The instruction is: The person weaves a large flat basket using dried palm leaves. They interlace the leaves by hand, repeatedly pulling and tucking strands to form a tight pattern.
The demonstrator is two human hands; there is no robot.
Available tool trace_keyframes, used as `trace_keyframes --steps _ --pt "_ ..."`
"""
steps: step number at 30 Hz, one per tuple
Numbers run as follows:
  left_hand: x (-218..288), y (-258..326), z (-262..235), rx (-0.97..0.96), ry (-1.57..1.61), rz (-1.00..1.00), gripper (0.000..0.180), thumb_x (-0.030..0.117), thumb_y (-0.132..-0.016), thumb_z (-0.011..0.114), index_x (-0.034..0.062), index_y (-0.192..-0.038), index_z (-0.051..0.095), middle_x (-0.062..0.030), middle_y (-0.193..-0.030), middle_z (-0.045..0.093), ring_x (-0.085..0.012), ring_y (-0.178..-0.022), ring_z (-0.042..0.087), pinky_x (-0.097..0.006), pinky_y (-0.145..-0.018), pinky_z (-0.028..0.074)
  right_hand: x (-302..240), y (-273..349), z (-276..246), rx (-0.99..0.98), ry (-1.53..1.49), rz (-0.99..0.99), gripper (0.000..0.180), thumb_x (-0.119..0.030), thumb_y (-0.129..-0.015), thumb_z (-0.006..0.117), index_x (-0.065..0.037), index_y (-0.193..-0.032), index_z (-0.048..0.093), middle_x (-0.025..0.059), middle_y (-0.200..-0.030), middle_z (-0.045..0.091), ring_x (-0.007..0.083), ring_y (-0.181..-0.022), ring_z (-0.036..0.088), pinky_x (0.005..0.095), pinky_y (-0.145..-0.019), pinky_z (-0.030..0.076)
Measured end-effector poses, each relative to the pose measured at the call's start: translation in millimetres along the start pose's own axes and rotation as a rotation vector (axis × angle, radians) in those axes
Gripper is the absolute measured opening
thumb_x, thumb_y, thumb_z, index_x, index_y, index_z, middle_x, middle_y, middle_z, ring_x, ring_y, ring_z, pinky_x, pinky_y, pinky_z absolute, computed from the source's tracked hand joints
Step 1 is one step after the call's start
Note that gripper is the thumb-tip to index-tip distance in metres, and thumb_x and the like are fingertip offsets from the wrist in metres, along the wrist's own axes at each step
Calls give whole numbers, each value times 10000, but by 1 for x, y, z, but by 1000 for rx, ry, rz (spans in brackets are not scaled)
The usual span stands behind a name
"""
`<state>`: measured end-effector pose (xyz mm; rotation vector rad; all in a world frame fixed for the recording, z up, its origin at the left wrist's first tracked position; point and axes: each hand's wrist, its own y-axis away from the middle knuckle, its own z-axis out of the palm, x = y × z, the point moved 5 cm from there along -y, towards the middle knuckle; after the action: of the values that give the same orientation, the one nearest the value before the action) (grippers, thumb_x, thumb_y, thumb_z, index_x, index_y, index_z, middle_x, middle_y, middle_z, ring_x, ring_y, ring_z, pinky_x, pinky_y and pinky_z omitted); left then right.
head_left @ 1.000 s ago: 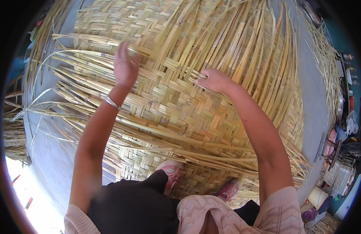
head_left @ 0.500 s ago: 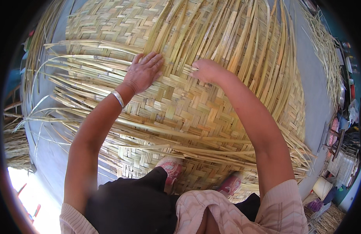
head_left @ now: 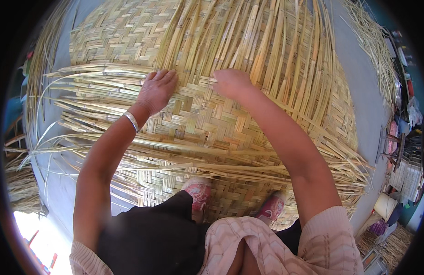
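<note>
A large mat [head_left: 212, 123] of pale yellow-green split cane strips lies under my hands in a zigzag weave. My left hand [head_left: 157, 90], with a silver bangle [head_left: 131, 121] on its wrist, rests on the weave's left part. Its fingers are slightly bent and side by side over the strips, with nothing seen gripped. My right hand [head_left: 232, 85] is closed in a pinch on cane strips at the weave's upper edge; its fingertips are partly hidden. Long loose cane strips [head_left: 248, 36] fan away from me beyond both hands.
More loose strip ends [head_left: 97, 94] stick out on the left. My pink patterned shoes [head_left: 196, 189] stand on the mat. Cane bundles lie on the grey floor [head_left: 358, 68] at the right and at far left. A white bucket [head_left: 385, 206] and clutter stand at the right.
Both hands have shifted a little left in the picture. The left hand's fingers, flatter before, are now more bent. My right hand stays closed at the strips.
</note>
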<state>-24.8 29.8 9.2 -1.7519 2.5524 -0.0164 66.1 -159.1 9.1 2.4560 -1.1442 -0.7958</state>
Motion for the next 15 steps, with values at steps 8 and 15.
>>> trace_keyframes --steps 8,15 --pt "-2 -43 -19 -516 -85 44 293 154 -881 525 56 -1146 603 -131 -1123 611 -282 -1085 564 -413 -937 438 34 101 66 340 -1383 359 281 -294 -929 575 -19 -985 584 127 -958 647 246 -886 633 396 -764 518" --pt "60 -113 -42 -393 261 137 359 172 -896 569 54 -1234 540 -144 -1183 602 -293 -1128 559 -425 -1006 411 65 129 79 606 -2340 427 310 -336 -962 535 -65 -1109 507 113 -1034 618 195 -912 617 350 -782 519"
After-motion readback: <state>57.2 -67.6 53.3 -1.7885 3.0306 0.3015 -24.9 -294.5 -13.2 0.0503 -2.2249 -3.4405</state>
